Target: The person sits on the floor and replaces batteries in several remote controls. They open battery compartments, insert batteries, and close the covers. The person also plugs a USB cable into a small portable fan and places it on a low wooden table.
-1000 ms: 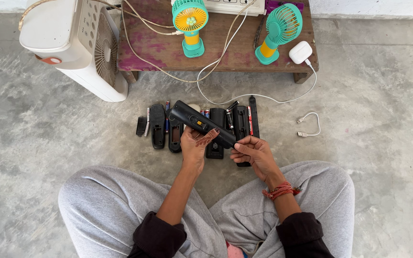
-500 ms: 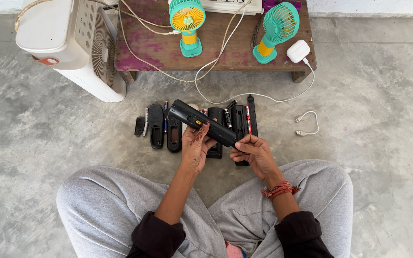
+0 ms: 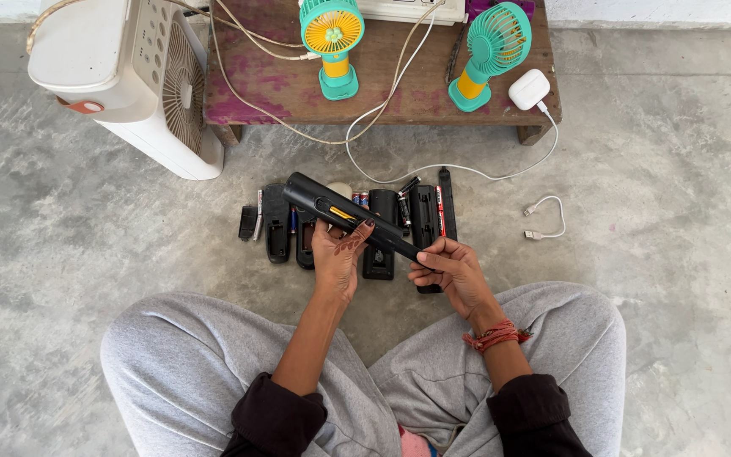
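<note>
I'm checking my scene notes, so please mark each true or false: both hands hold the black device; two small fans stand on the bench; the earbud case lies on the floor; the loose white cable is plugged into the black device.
1. Both hands, left hand and right hand, hold the black device. True.
2. Two small fans stand on the bench. True.
3. The earbud case lies on the floor. False: it sits on the bench.
4. The loose white cable is plugged into the black device. False: it lies apart on the floor.

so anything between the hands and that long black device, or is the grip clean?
Nothing visible is in the way. The left hand grips the long black device around its middle and the right hand holds its near end, both in direct contact. The row of black remotes and batteries lies on the floor underneath.
</note>
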